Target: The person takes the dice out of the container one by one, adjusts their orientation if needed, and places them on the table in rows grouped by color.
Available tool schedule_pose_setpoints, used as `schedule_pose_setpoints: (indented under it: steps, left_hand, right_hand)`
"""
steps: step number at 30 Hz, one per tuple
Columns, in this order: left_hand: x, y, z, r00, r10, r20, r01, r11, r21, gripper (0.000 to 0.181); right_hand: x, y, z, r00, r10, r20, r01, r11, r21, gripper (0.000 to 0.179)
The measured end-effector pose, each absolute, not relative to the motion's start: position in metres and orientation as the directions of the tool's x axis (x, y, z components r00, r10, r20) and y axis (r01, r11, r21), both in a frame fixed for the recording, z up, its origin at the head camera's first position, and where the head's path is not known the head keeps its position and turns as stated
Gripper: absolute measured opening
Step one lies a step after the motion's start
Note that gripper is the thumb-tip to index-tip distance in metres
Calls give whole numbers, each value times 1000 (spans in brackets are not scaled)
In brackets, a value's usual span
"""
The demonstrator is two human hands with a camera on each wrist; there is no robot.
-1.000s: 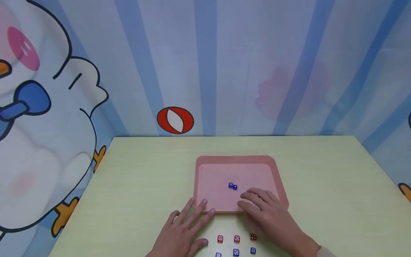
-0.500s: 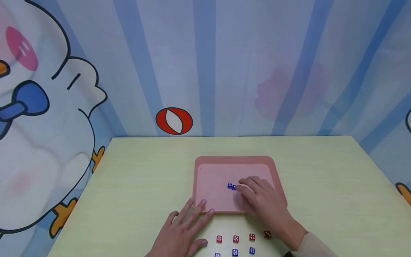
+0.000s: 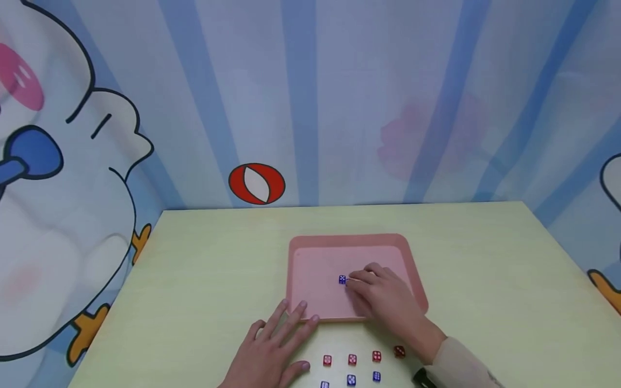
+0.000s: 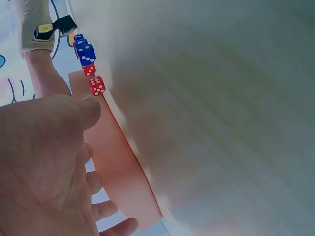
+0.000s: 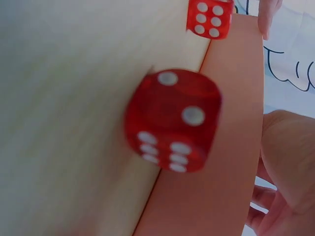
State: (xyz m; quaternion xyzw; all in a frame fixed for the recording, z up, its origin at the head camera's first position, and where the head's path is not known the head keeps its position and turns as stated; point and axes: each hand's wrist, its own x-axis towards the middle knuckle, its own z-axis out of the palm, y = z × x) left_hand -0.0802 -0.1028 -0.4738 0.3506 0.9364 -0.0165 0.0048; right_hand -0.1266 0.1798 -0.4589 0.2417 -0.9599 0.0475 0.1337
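Observation:
In the head view a pink tray point(image 3: 349, 240) lies on the pale table. One blue die point(image 3: 342, 279) shows near the tray's middle. My right hand point(image 3: 388, 299) reaches over the tray's near rim, thumb and fingers bent together on a second blue die beside it; the fingertips nearly cover that die. With fingers spread, my left hand point(image 3: 271, 347) rests at the tray's near left corner, fingertips on the rim. In the right wrist view the right hand point(image 5: 290, 167) is partly hidden behind the tray wall, its fingertips out of sight.
In front of the tray is a row of red dice point(image 3: 352, 359), with a row of blue dice point(image 3: 351, 380) nearer me, partly cut off. A red die point(image 3: 399, 352) sits close by the right forearm. Behind the table hangs a patterned cloth point(image 3: 335, 108).
My right hand has moved forward and left over the tray to the right-hand blue die, covering it. The red die by the right forearm has come into view. The left hand stays put.

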Motion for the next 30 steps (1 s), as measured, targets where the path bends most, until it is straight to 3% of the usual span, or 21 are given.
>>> schedule_pose_setpoints:
  steps: [11,17,24,30]
  left_hand:
    - [-80,-103,-471,-759,644,-97,646,763,14,71]
    - [-81,-106,-471,-743,664,-89,666,746,0,78]
    - [-83,-112,-473,-712,700,-48,701,713,-9,83]
    - [-84,-113,-474,-710,703,-45,703,711,2,81]
  right_hand:
    - [-132,173,-460,-867,-430,252,-460,885,-70,10]
    - [-134,172,-462,-883,-403,242,-437,893,-107,16]
    - [-133,172,-463,-868,-404,288,-447,889,-101,4]
    - [-133,170,-462,-873,-401,278,-448,884,-133,9]
